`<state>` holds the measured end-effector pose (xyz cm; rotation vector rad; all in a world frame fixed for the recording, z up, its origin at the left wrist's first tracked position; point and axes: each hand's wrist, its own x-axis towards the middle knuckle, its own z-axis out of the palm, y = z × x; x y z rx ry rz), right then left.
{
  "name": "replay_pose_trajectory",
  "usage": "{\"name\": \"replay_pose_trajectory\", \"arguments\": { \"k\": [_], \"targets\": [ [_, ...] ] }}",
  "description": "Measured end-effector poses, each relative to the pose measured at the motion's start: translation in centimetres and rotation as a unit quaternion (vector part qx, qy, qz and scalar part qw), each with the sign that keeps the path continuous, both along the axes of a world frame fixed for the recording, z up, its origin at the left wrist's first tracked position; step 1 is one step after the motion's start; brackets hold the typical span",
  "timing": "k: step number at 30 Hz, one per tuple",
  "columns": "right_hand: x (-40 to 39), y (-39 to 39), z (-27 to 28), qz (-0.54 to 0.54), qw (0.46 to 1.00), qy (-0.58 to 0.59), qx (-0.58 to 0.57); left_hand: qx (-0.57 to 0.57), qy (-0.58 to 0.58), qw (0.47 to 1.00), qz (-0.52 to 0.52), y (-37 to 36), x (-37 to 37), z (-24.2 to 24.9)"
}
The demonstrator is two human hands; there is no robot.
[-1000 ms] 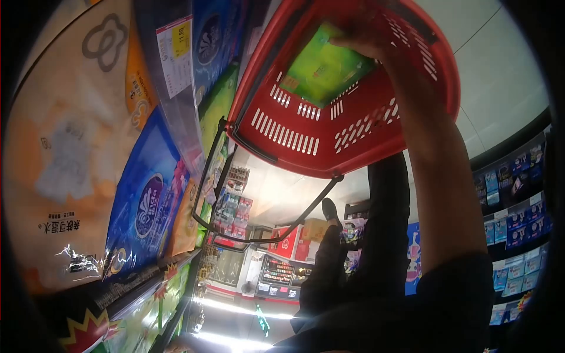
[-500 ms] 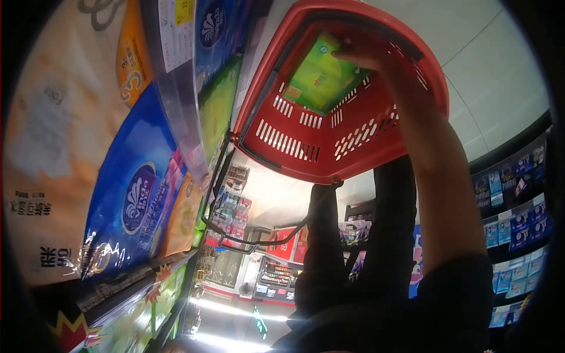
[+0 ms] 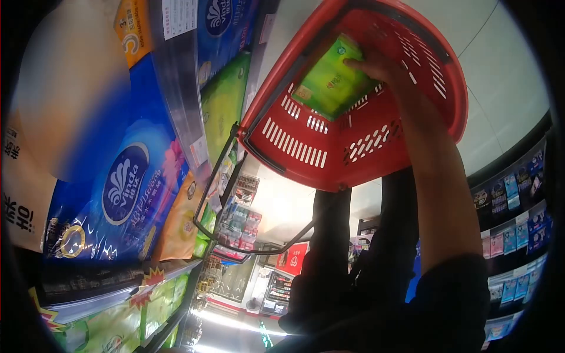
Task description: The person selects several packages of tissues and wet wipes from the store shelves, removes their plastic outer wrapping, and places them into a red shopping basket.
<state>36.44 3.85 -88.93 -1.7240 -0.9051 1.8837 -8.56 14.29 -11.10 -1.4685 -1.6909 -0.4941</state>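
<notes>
A green tissue pack (image 3: 332, 82) is inside a red shopping basket (image 3: 294, 167). My right hand (image 3: 376, 66) reaches into the basket from the right, its fingers closed at the upper right edge of the pack. Part of that hand is dark and slightly blurred against the basket wall. The basket's black wire handle (image 3: 259, 253) hangs to its lower left. My left hand is out of view.
Shelves on the left hold a blue Vinda tissue pack (image 3: 120, 182), an orange pack (image 3: 176, 226) and green packs (image 3: 226, 106), close beside the basket. My dark-clothed legs (image 3: 329, 235) stand below the basket in the picture. More shelves with small blue packs (image 3: 512, 235) line the right.
The basket, green pack and right hand have shifted slightly right and down in view together. The shelf packs on the left look larger and nearer. My hand stays at the pack's edge.
</notes>
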Motion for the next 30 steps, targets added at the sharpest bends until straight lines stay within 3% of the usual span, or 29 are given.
{"name": "replay_pose_trajectory", "arguments": {
  "k": [4,8,11,13,16,19,25,28,30],
  "targets": [
    [-0.5,1.3,3.9,-0.022,0.998,0.022,-0.046,0.0,0.002,1.0,0.006,-0.4,0.1,0.0],
    [-3.1,0.5,2.2,-0.008,0.999,-0.04,0.026,0.007,-0.002,1.0,0.016,-1.2,0.0,0.3],
    [-3.1,1.1,4.2,0.055,0.995,-0.082,0.025,0.014,-0.008,1.0,0.022,-1.6,-0.3,0.7],
    [-3.4,1.0,8.2,0.128,0.963,-0.219,0.093,0.018,-0.016,0.999,0.025,-1.8,-0.5,1.0],
    [-4.6,1.1,10.6,0.18,0.957,-0.225,0.025,0.024,-0.027,0.999,0.031,-2.3,-0.5,1.7],
    [-4.8,1.7,17.6,0.174,0.955,-0.241,0.003,0.027,-0.042,0.998,0.042,-3.2,-0.7,3.0],
    [-3.1,-1.1,29.6,-0.013,0.975,-0.195,0.107,0.014,-0.05,0.998,0.042,-4.7,-2.9,5.1],
    [-1.1,-2.4,36.5,-0.035,0.98,-0.168,0.102,-0.005,-0.081,0.996,0.041,-4.6,-1.9,4.8],
    [0.5,-3.2,41.4,-0.095,0.987,-0.086,0.092,-0.03,-0.071,0.996,0.036,-4.7,-1.6,5.3]
  ]
}}
